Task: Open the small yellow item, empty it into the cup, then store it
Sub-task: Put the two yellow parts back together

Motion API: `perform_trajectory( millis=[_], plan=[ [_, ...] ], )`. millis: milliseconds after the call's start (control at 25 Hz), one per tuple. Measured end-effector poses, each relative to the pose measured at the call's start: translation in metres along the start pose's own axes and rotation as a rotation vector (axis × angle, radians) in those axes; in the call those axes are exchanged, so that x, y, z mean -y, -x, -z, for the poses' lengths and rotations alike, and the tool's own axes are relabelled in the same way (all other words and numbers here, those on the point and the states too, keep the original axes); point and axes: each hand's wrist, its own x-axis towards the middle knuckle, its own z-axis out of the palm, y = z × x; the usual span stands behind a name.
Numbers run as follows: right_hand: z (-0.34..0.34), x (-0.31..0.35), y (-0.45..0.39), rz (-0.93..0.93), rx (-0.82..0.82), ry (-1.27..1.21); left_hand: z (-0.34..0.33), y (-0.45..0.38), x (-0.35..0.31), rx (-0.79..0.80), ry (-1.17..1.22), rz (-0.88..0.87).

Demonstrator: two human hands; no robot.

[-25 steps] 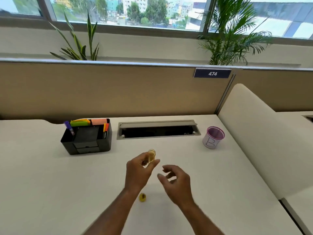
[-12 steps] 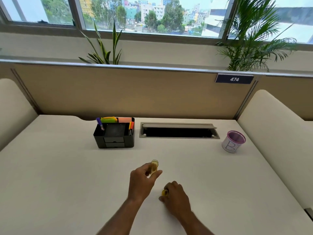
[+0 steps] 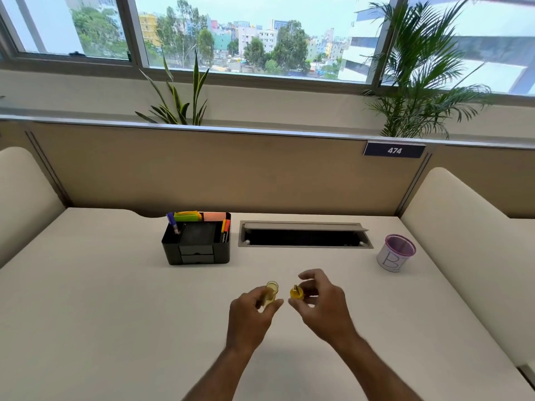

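Observation:
My left hand pinches a small clear yellow tube, upright with its mouth open, above the middle of the white desk. Just to its right, my right hand holds the tube's yellow cap between thumb and fingers, a short gap from the tube. The cup, white with a purple rim and a letter B on it, stands at the desk's far right, well away from both hands.
A black desk organiser with pens, markers and sticky notes sits at the back centre-left. An open cable hatch lies behind the hands. Cream partitions flank the desk on both sides, a tan divider at the back.
My right hand went down to the desk, picked up the yellow cap and lifted it beside the tube. The left hand kept the tube. The view shifted left.

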Motion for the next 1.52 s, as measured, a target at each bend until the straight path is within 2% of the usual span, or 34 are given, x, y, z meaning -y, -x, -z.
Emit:
perform_trajectory(
  millis=[160, 240, 480, 920, 1520],
  plan=[
    [0.018, 0.030, -0.007, 0.223, 0.012, 0.103, -0.005, 0.002, -0.009, 0.017, -0.014, -0.033],
    [0.020, 0.034, -0.009, 0.270, 0.067, 0.147, -0.006, 0.002, -0.013, 0.021, -0.031, -0.051],
    [0.029, 0.042, -0.018, 0.308, 0.254, 0.325, -0.009, 0.004, -0.017, 0.045, -0.090, -0.120],
    [0.044, 0.049, -0.029, 0.302, 0.427, 0.422, -0.011, 0.003, -0.023, 0.081, -0.164, -0.241],
    [0.043, 0.042, -0.030, 0.304, 0.415, 0.492, -0.005, -0.004, -0.025, 0.090, -0.290, -0.381]
  ],
)
